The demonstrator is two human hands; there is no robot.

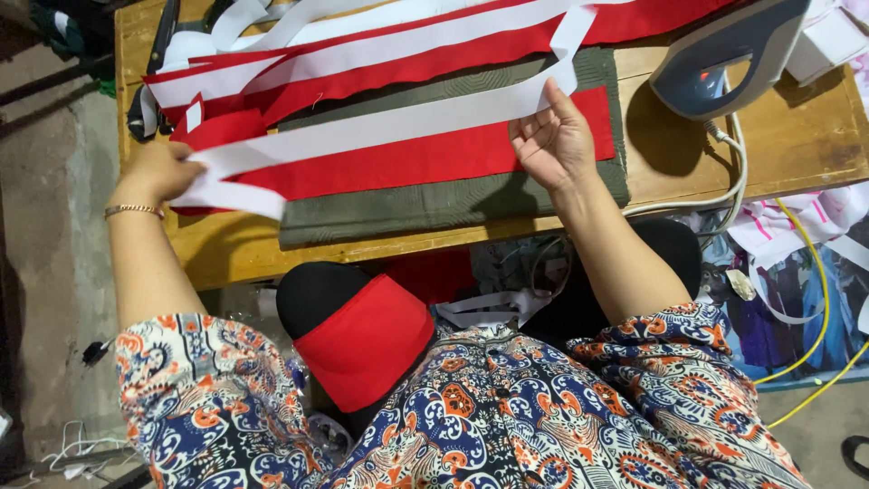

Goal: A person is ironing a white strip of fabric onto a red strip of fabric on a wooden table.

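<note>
A long white fabric strip (380, 129) stretches between both hands above a red fabric strip (407, 163). My left hand (161, 172) pinches the strip's left end by the table's left side. My right hand (554, 140) holds its right end, fingers spread over the white band. Both strips lie on a grey-green pressing pad (434, 204) on the wooden table (797, 136). More red and white strips (398, 50) lie across the far part of the table.
A grey-blue steam iron (724, 54) stands at the table's right, its white cord (724, 181) trailing over the front edge. Red fabric (367, 344) rests on my lap. Scissors (158, 54) lie at the far left. Cloth scraps and yellow cables litter the floor at right.
</note>
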